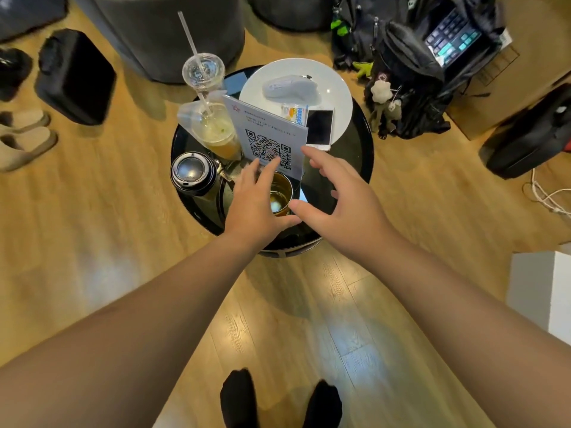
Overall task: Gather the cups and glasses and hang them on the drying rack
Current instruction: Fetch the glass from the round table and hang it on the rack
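Two bare hands over round black side table [349, 156] on wood floor. White plate [336, 88] at table's far side, carrying computer mouse [290, 85] and smartphone [319, 126]. QR-code sign [268, 140] upright mid-table. Black travel mug [193, 174] at left edge. Left hand [253, 202] curled around amber glass [280, 194] at near edge, fingers touching rim. Right hand [336, 193] spread wide, empty, just beside glass. Two plastic cups with straws behind: empty cup [203, 71], iced drink cup [217, 131].

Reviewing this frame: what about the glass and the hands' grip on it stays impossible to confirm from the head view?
- Glass: near wall hidden by the left hand.
- Left grip: finger contact with the glass not visible.
- Right hand: open; touching or just short of the glass, unclear.
- Drying rack: not in the head view.
- QR sign: small print unreadable.
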Action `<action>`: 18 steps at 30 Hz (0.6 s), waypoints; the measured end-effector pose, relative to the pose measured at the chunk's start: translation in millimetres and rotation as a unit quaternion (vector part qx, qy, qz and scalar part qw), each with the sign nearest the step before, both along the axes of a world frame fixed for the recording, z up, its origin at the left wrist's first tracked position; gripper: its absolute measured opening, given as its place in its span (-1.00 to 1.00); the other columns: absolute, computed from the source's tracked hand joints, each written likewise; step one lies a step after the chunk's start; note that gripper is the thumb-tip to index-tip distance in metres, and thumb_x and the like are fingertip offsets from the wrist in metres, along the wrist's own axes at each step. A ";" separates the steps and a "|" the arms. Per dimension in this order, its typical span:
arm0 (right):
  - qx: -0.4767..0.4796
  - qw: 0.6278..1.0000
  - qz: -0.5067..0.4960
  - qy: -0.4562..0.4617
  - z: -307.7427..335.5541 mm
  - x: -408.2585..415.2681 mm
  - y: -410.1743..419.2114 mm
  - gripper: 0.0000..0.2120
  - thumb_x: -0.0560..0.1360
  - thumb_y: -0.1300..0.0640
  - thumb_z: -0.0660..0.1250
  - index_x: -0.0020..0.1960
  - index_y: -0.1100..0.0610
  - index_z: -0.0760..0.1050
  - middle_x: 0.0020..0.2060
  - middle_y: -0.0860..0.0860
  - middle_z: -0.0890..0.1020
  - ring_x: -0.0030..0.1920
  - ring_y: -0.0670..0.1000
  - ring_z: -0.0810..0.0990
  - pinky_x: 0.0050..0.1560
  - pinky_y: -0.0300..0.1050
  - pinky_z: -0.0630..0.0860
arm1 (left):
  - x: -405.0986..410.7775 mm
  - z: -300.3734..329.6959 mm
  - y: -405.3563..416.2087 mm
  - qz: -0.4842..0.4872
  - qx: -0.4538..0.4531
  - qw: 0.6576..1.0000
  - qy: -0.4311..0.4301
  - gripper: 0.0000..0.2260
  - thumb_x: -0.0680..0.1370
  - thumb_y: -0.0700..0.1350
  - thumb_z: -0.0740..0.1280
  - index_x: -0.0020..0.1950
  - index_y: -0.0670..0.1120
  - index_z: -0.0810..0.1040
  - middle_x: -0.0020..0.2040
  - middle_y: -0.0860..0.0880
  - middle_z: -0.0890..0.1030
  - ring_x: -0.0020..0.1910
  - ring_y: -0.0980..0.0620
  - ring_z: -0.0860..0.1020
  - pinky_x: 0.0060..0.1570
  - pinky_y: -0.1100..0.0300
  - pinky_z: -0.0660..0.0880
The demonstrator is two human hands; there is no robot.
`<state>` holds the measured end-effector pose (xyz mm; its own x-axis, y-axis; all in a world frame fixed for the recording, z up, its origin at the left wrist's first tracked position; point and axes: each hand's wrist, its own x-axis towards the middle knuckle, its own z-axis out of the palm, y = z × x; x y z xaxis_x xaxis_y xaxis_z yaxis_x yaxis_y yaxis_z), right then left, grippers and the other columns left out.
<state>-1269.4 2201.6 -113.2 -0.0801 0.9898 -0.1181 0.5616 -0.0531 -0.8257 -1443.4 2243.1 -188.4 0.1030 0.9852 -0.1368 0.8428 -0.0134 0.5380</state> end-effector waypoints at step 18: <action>-0.002 1.000 -0.029 -0.001 -12.9 -6.1 -11.8 -0.21 0.47 -0.03 0.58 0.60 -0.21 0.29 0.46 -0.19 0.42 0.41 -0.19 0.37 0.23 -0.31 0.36 | -17.8 2.8 19.1 -0.087 -0.050 0.994 0.033 -0.12 0.35 0.05 0.65 0.57 0.15 0.28 0.45 -0.02 0.39 0.35 -0.12 0.49 0.22 -0.10 0.59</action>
<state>-1275.5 2189.8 -126.1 -0.0222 0.9923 -0.1218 0.5585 -0.0887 -0.8247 -1461.2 2262.3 -185.7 0.2576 0.9344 -0.2459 0.8660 -0.1104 0.4877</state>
